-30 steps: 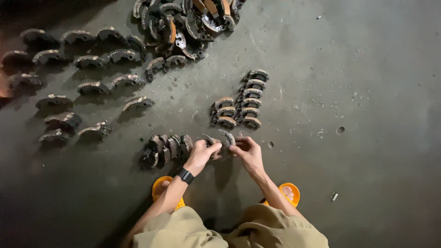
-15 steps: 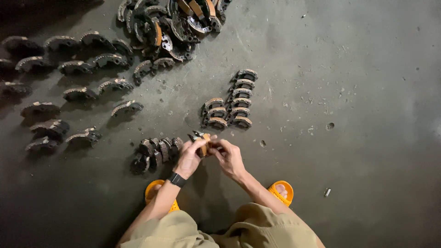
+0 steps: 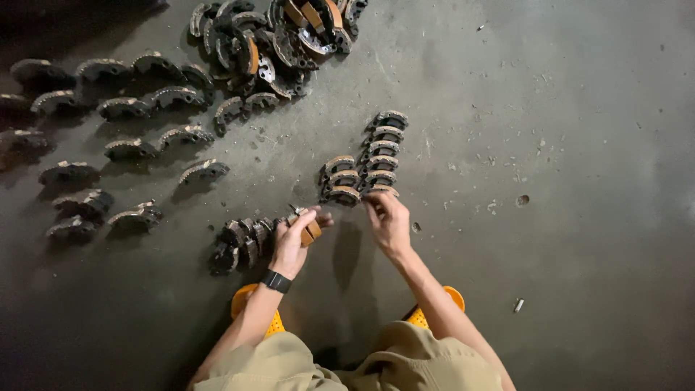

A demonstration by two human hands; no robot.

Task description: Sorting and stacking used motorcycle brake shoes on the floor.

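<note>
I crouch over a grey concrete floor. My left hand (image 3: 293,242), with a black wrist band, grips a curved metal shoe with a brown lining (image 3: 310,230) just above the floor. My right hand (image 3: 387,217) reaches forward, its fingers at the nearest piece of two short rows of stacked shoes (image 3: 365,161); whether it grips one I cannot tell. A row of dark shoes (image 3: 242,242) lies just left of my left hand.
Several more shoes lie spread in rows at the left (image 3: 130,148). A heap of shoes and rusty parts (image 3: 279,36) sits at the top. My orange sandals (image 3: 434,315) show below. A small metal bit (image 3: 518,305) lies at the right.
My hands have parted: the right hand moved away from the left, forward to the stacked rows, while the left keeps hold of the brown-lined shoe. The camera shifted slightly.
</note>
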